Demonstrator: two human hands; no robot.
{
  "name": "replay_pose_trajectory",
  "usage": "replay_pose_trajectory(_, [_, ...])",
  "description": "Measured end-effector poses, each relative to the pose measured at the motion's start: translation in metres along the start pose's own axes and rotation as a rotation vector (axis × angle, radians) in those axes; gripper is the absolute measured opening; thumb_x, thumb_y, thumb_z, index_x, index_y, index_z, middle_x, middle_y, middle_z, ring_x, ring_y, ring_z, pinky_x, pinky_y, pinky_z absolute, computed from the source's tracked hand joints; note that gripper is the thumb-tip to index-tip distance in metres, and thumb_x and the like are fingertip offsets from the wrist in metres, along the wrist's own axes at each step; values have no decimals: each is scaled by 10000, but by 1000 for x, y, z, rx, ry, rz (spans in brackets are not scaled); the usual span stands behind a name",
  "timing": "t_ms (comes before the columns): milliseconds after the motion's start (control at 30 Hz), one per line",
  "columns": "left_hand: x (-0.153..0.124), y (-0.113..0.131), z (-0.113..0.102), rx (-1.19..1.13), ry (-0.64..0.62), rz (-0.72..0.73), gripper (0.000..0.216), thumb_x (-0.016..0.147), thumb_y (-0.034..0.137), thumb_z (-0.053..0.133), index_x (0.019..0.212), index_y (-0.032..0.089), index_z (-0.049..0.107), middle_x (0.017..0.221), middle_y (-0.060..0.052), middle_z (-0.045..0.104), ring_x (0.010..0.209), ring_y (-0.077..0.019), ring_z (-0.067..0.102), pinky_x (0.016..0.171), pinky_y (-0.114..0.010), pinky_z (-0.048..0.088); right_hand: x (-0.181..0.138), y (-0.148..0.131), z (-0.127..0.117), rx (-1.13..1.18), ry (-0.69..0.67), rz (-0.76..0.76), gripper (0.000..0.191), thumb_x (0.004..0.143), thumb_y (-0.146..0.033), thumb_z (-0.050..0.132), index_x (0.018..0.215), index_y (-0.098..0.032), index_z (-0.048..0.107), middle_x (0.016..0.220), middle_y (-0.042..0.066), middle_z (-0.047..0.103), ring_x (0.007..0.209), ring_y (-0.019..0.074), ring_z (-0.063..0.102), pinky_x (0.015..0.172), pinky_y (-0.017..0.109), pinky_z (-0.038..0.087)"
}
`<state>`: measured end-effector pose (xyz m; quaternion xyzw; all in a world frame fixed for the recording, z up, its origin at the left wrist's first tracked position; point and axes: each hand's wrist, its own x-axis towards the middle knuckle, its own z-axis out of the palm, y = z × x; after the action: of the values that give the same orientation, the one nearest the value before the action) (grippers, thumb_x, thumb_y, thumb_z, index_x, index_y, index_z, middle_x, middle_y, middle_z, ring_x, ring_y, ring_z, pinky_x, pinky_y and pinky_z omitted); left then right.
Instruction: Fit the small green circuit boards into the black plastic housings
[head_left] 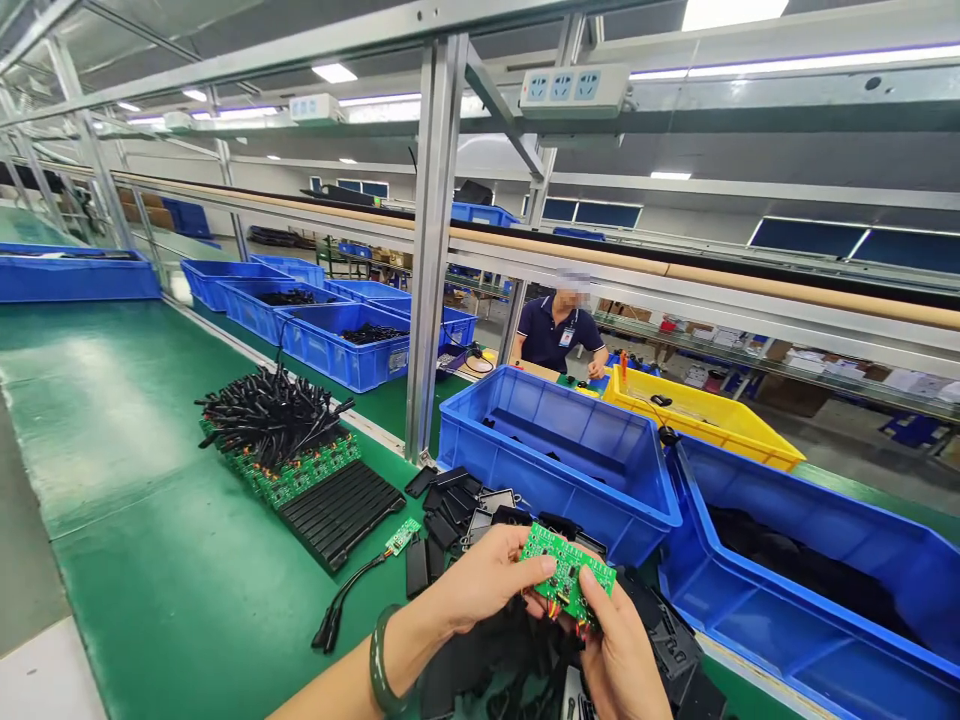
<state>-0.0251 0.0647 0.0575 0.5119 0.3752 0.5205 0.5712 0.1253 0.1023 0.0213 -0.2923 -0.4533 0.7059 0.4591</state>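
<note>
Both of my hands grip a green circuit board that has coloured wires at its lower edge. My left hand pinches its left part with the thumb on top; my right hand presses its thumb on the right part. Under the hands lies a heap of black plastic cases and dark cables, partly hidden. Left of them, a single small circuit board with a black cable rests on the green bench. Beyond it sit a black ribbed stack and rows of wired boards topped with a bundle of black cables.
A large blue bin stands behind the heap, another blue bin to the right with dark material inside. A yellow bin is farther back. A metal post rises from the bench. Across the line sits a co-worker.
</note>
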Motion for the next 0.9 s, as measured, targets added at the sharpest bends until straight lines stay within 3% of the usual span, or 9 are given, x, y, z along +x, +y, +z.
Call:
replay_pose_trajectory(167, [5,-11,-1,0,-3,-5,346,788,416,653,921,96,661,751,-52,650,657,-114,604,586,-198,488,5,5,-4,-42,49,-74,444,749,-452,717,1134,-237,663,1195,60,652,1144,266,555,993,384,431])
replay_pose_trajectory(400, [10,-17,-1,-38,15,-60,337,755,403,678,889,96,645,748,-52,653,639,-109,600,583,-194,473,9,10,3,86,117,35,564,622,-475,800,1110,-218,683,1100,74,697,1056,280,610,908,399,498])
replay_pose_trajectory(567, [13,-29,0,59,131,11,375,735,435,673,915,114,606,762,-39,629,641,-136,588,567,-225,466,12,30,2,-33,142,-111,476,682,-526,738,982,-157,730,984,113,727,971,297,642,860,410,516])
replay_pose_trajectory(733, [9,-35,7,382,234,127,271,847,391,537,856,138,636,765,-36,628,678,-140,556,648,-245,467,12,39,-4,-243,263,-290,484,766,-556,641,1031,-159,721,1094,115,697,1067,288,605,973,405,448])
replay_pose_trajectory(800, [7,-29,7,363,180,130,283,863,389,514,919,137,630,796,-40,625,684,-142,556,645,-246,470,11,33,-3,-226,190,-288,462,773,-534,645,1053,-173,715,1107,110,692,1062,283,609,960,403,461])
replay_pose_trajectory(900, [3,-15,3,345,-6,164,269,872,365,505,1005,147,593,909,-50,620,782,-156,558,726,-261,473,9,24,1,-213,144,-287,399,739,-465,710,1022,-184,725,1068,95,707,1023,271,627,948,376,471])
